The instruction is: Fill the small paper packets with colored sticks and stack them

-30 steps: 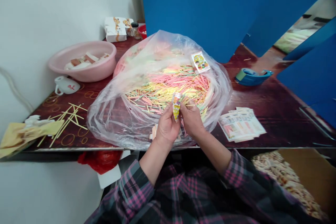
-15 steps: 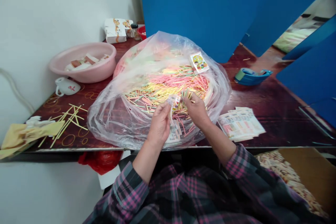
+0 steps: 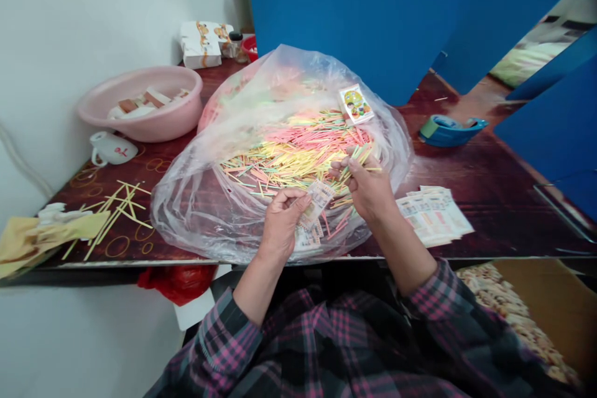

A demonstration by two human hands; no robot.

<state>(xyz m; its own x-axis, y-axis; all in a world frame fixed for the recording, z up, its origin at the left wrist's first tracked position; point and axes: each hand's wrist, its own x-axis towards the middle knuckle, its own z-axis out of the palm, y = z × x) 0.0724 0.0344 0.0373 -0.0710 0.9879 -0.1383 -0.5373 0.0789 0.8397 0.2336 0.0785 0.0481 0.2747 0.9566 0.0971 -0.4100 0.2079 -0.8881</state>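
Note:
Between the thumb and fingers of my left hand point(image 3: 283, 217) is a small printed plastic packet point(image 3: 318, 200), held over the near edge of a big clear plastic bag point(image 3: 196, 205). Several thin coloured sticks point(image 3: 360, 158) are pinched in my right hand point(image 3: 368, 186), just right of the packet and apart from it. Beneath both hands the bag lies open around a heap of pink, yellow and green sticks point(image 3: 298, 149). Another printed packet point(image 3: 308, 237) lies below my left hand. A small printed box point(image 3: 356, 104) rests on the heap's far right side.
Right of the bag lies a stack of printed packets point(image 3: 436, 216), with a blue tape dispenser point(image 3: 452, 132) behind it. At left are a pink basin point(image 3: 140, 123), a white mug point(image 3: 113, 148), loose yellow sticks point(image 3: 122, 208) and a yellow cloth point(image 3: 51, 233). Blue panels point(image 3: 336, 25) rise behind.
My hands have moved apart; the right has shifted right with its sticks. The packet in my left hand now lies flatter, its printed face in view.

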